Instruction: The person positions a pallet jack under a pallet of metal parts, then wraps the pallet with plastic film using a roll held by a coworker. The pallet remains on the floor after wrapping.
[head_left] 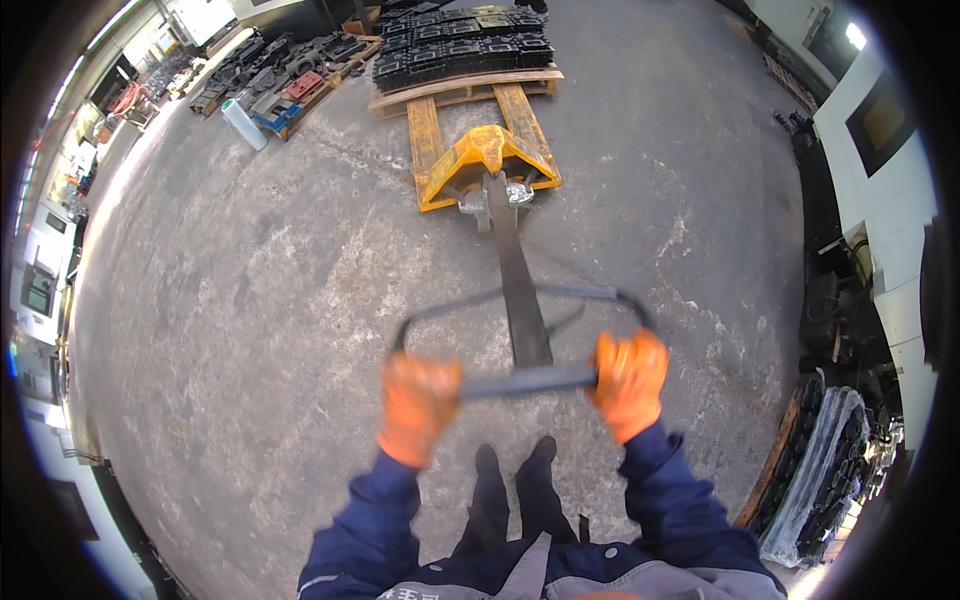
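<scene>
Stood on a scuffed grey concrete floor in a workshop, with white machine casings along the right side. Faced a yellow pallet jack directly ahead, beyond two dark shoes. Saw both forks run to the near edge of a wooden pallet, with the far ends hidden. Found black parts stacked in rows on that pallet. Followed a dark shaft from the jack back to a looped handle with a straight grey crossbar. Closed the grip of the orange-gloved left hand around the crossbar's left end, at the corner of the loop, with the outline blurred. Wrapped the grip of the matching right hand around the opposite end, with fingers curled over the crossbar. Held both hands well apart, with bare crossbar between. Noticed a pale roll on the floor at upper left, just beside dark metal pieces and a red piece. Noticed a dark stack partly draped in clear plastic at lower right.
</scene>
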